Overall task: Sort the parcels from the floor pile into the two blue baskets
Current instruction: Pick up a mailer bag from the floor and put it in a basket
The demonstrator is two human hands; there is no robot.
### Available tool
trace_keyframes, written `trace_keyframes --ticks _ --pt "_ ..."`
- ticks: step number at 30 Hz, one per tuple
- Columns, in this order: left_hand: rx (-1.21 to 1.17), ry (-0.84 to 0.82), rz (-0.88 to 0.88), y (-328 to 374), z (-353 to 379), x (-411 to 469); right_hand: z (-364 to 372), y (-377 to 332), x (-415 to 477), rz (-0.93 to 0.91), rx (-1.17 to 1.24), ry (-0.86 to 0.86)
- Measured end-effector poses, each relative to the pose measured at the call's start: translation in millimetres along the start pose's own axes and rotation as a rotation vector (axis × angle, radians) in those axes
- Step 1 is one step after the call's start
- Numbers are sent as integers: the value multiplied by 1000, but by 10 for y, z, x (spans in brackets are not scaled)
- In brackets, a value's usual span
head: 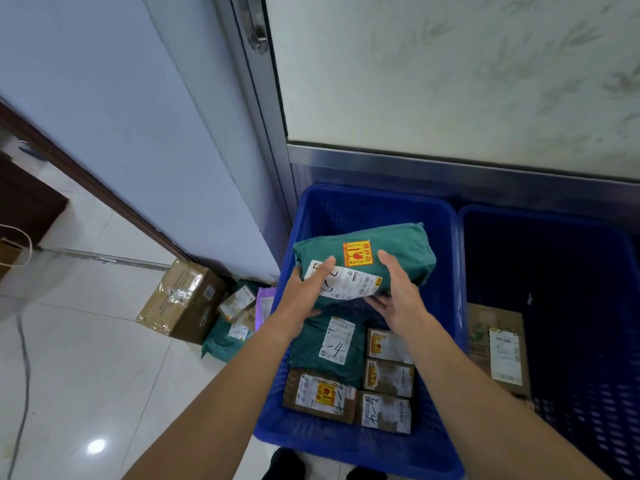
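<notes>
Both your bare forearms reach forward and converge. Your left hand [304,296] grips from the left, thumb on top, fingers curled beneath. Your right hand [398,292] grips from the right, thumb raised on top, fingers spread underneath, palm turned inward.

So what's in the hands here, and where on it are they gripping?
A green parcel, held over the left blue basket. The left hand and right hand grip its near edge from either side, thumbs on top by the white label.
</notes>
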State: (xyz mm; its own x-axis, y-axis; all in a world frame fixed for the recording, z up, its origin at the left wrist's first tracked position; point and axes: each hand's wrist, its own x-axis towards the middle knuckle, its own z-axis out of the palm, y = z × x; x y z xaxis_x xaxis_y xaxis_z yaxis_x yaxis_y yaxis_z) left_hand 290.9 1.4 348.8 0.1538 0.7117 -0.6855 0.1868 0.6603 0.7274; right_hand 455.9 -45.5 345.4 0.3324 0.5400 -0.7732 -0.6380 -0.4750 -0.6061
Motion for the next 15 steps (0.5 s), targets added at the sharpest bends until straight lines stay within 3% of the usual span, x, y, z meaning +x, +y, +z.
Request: trace_keyframes --ticks 4,10,15 --pt "-70 22 12 -243 26 616 -172 330 491 83 -23 -49" --pt "76 18 21 -784 17 1555 -623 880 1442 46 -175 181" --pt "130 9 -40 -1253 54 2202 -750 1260 2079 19 -363 129"
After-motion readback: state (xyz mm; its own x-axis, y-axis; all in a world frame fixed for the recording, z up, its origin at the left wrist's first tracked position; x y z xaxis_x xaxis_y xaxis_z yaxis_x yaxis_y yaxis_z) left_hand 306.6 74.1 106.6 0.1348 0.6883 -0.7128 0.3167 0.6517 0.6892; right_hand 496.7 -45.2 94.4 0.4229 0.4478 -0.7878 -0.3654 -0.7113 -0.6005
